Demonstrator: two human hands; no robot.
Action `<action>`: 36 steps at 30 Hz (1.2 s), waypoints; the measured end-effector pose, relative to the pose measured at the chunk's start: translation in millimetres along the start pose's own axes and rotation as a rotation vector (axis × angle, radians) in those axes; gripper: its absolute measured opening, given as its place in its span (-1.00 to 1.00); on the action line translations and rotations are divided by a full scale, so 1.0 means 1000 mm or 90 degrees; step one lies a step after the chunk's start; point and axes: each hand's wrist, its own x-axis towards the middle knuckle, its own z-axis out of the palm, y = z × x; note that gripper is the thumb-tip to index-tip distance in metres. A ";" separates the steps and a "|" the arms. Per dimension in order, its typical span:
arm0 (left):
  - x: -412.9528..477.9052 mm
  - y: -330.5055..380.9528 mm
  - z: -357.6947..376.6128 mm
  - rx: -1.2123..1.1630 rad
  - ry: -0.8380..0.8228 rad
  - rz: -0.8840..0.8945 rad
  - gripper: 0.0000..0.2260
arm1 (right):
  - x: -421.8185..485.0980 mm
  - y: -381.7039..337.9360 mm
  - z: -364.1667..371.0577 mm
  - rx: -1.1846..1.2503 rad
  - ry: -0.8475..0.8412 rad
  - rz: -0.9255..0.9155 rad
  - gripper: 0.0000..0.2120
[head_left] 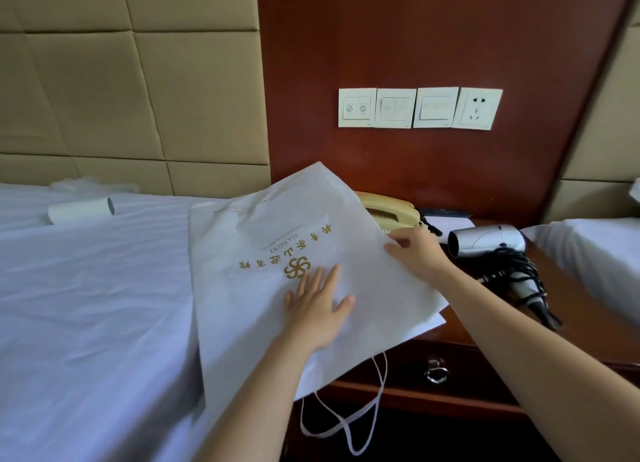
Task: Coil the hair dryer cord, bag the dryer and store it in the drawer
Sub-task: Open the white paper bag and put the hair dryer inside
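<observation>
Both hands on a white fabric bag with gold lettering (277, 219), draped across the bed (86, 288) and the dark wooden bench (581, 309).
Left hand (317, 309) lies flat, fingers spread; right hand (417, 250) pinches the bag's right edge. The silver hair dryer (485, 241), black cord (512, 271) bunched at its handle, lies on the bench beside the bag.

Bedside tally, single pass.
Counted two hands, a left hand (317, 305) and a right hand (417, 250); one white bag (277, 226); one hair dryer (485, 241) with one black cord (519, 272); one telephone (388, 208); four wall plates (394, 108), being three switch plates (356, 107) and one socket (479, 108); one drawer (485, 364) with one ring pull (436, 375); one white roll (81, 210).
</observation>
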 end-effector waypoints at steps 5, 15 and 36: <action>0.002 0.006 0.013 0.052 -0.017 0.011 -0.47 | -0.003 -0.003 0.000 0.057 -0.088 0.018 -0.66; 0.002 0.002 0.012 0.076 0.004 0.010 -0.49 | 0.002 0.002 -0.009 0.159 -0.249 0.153 -0.79; -0.006 0.002 0.011 -0.004 -0.029 0.036 -0.47 | -0.060 0.006 -0.017 -0.024 -0.052 0.111 -0.72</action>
